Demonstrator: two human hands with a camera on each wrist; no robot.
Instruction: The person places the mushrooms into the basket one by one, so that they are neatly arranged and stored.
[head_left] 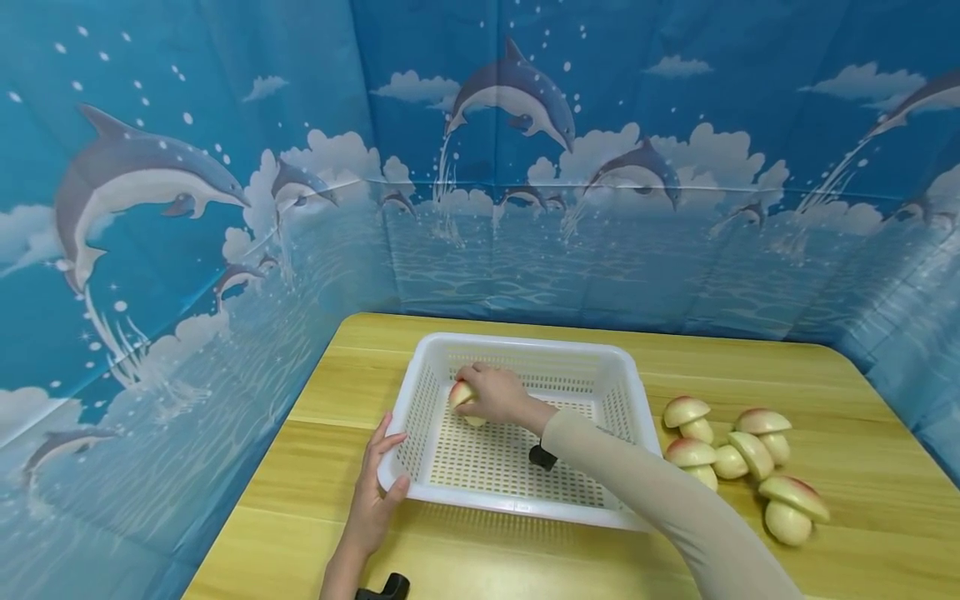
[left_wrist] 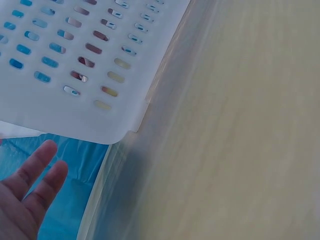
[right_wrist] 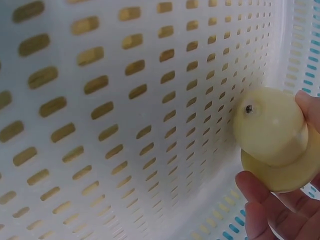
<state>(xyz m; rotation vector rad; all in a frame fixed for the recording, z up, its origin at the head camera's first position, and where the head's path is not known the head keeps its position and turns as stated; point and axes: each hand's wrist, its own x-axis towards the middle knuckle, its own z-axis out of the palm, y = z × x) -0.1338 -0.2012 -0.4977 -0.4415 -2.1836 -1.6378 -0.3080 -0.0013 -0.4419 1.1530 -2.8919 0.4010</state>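
Observation:
My right hand (head_left: 497, 393) reaches into a white perforated plastic basket (head_left: 517, 507) and holds a mushroom (head_left: 461, 395), a toy or imitation one by its look, near the basket's left end. In the right wrist view, thumb and fingers are around the cap, and the pale rounded stem of the mushroom (right_wrist: 270, 125) points at the basket floor, with a small dark spot on its end. My left hand (head_left: 372, 492) is at the basket's front left corner, thumb and fingers spread along the rim. Two straight fingers (left_wrist: 42, 185) show in the left wrist view.
Several more mushrooms (head_left: 791, 498) with reddish-green caps lie in a cluster right of the basket on the yellow wood-grain table (head_left: 862, 417). A dolphin-print curtain (head_left: 480, 258) hangs behind and along the sides. My right sleeve (head_left: 637, 479) crosses the basket's front right part.

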